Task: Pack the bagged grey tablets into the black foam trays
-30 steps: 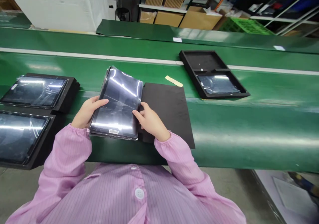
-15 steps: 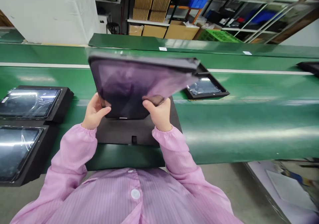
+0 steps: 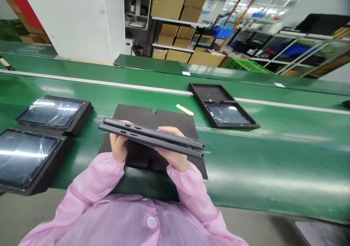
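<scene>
Two dark tablets (image 3: 153,137) lie one against the other, seen edge-on, with ports along the side that faces me. My left hand (image 3: 119,147) is closed around their left part, fingers partly hidden behind them. Toward the right part, my right hand (image 3: 176,161) grips the same pair, its fingers showing above and below the edges. Beneath both hands a flat black foam board (image 3: 153,118) rests on the green work surface, with a small notch in its far side. The tablets are held above this board.
Left of me, tablets (image 3: 50,112) sit in black foam trays (image 3: 79,123). A black tray (image 3: 197,96) with two compartments, one holding a tablet (image 3: 228,114), lies at the far right. A yellow strip (image 3: 185,109) lies behind the board. Shelves with cardboard boxes (image 3: 177,56) stand beyond the green conveyor (image 3: 259,154).
The tablets have tilted from screen toward me to edge-on, and both now show as a stacked pair. My view has shifted, uncovering the far part of the foam board and the yellow strip.
</scene>
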Action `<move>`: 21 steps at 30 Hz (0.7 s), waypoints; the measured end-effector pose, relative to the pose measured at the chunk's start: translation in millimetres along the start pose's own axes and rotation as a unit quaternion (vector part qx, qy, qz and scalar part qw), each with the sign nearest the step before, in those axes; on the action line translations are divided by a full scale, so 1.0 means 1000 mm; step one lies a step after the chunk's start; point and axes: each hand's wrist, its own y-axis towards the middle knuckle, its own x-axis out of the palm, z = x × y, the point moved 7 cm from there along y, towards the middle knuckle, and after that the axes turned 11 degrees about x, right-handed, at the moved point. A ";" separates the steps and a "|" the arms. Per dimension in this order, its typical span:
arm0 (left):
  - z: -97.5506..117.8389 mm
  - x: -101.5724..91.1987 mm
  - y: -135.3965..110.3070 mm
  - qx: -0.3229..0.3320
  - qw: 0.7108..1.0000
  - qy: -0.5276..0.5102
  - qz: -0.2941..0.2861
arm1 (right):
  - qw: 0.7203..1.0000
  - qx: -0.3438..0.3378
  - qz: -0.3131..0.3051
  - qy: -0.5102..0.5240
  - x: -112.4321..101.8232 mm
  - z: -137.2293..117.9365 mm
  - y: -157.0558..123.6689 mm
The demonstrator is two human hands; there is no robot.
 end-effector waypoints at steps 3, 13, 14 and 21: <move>0.007 0.004 -0.001 0.027 0.999 -0.012 -0.015 | 0.999 -0.008 -0.039 0.019 0.002 -0.001 -0.004; 0.007 0.003 -0.002 -0.011 0.998 0.040 -0.054 | 0.992 -0.052 0.035 -0.113 -0.009 0.010 -0.005; 0.006 0.004 0.000 -0.028 0.996 0.041 -0.078 | 0.989 -0.040 0.074 -0.125 -0.012 0.013 -0.005; -0.003 -0.049 0.015 -0.150 0.972 0.140 -0.111 | 0.926 0.124 0.355 -0.021 -0.073 0.014 0.007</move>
